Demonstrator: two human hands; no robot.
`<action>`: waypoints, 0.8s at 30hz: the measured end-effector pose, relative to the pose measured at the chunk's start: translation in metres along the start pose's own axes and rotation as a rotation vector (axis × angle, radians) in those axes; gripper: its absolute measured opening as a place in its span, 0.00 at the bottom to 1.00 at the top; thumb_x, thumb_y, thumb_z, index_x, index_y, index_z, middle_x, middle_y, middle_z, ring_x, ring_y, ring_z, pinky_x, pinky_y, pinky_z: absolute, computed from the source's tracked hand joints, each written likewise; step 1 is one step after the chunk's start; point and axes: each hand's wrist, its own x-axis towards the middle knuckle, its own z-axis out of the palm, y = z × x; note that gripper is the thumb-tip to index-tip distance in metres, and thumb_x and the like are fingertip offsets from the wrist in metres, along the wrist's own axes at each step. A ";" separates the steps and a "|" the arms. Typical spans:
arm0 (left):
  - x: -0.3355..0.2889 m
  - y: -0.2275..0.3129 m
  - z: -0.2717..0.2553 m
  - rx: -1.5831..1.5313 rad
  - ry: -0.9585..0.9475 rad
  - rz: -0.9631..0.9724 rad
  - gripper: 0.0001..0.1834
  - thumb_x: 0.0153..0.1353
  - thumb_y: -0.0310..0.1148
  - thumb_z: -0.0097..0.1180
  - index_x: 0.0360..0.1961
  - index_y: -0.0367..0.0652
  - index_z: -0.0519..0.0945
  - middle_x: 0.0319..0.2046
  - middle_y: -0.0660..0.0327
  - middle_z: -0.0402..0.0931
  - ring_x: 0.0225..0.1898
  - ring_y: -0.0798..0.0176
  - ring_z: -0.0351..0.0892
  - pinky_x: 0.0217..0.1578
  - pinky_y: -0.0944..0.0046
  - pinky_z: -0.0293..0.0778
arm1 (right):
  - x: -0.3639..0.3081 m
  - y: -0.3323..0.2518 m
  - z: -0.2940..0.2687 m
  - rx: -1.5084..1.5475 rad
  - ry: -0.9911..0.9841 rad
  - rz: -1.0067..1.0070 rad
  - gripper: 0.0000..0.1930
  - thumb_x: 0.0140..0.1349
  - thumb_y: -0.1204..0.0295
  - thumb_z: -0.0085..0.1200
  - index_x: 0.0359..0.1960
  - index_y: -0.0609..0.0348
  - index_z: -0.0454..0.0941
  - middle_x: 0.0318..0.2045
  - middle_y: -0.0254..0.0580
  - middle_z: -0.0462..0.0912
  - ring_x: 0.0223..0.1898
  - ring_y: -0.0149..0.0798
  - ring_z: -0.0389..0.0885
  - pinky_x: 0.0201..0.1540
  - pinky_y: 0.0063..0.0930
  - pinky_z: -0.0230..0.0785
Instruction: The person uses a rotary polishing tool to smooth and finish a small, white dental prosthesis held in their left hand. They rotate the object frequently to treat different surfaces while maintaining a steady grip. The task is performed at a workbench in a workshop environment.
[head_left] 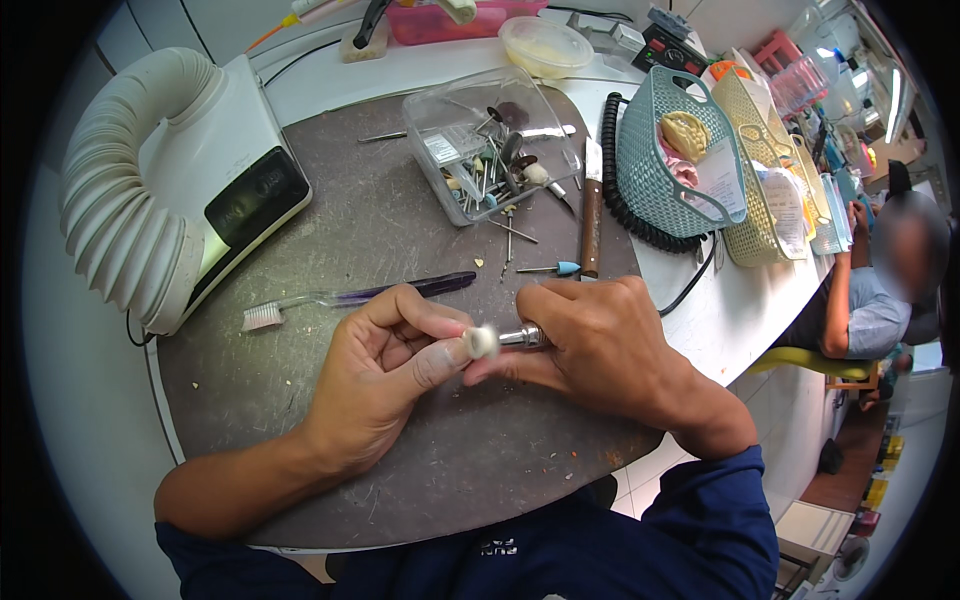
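I see small white piece [483,342], blurred, above table [400,500], between both hands, at tip of metal tool [522,337]. Left hand [385,362]: grip pinching piece between thumb and fingers. Right hand [610,330]: grip wrapped round tool. Just beyond left hand, toothbrush [350,298]; beyond right, blue-headed bit [567,268] and wooden-handled knife [592,205]. Farther out, clear box [430,112] of bits; at my right, blue-green basket [650,190]; at my left, ribbed white hose [105,220].
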 end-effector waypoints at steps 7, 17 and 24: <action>0.000 0.001 -0.001 -0.036 -0.010 -0.019 0.08 0.61 0.21 0.57 0.41 0.38 0.73 0.39 0.60 0.76 0.43 0.70 0.77 0.49 0.70 0.73 | 0.001 0.008 -0.009 0.022 -0.024 0.063 0.28 0.53 0.44 0.60 0.20 0.58 0.68 0.14 0.42 0.75 0.16 0.46 0.78 0.18 0.36 0.67; 0.001 0.002 0.002 0.004 -0.011 -0.022 0.08 0.63 0.29 0.58 0.42 0.42 0.73 0.34 0.62 0.73 0.38 0.70 0.72 0.44 0.68 0.68 | 0.002 0.005 -0.015 0.053 -0.007 0.095 0.22 0.56 0.55 0.63 0.20 0.58 0.68 0.13 0.44 0.74 0.15 0.47 0.76 0.17 0.36 0.65; 0.002 -0.001 0.000 0.023 -0.030 -0.019 0.09 0.64 0.30 0.58 0.42 0.41 0.73 0.37 0.61 0.75 0.39 0.70 0.72 0.44 0.68 0.68 | 0.000 0.004 -0.011 0.051 0.010 0.081 0.19 0.50 0.61 0.68 0.20 0.58 0.69 0.13 0.42 0.72 0.14 0.42 0.73 0.16 0.34 0.61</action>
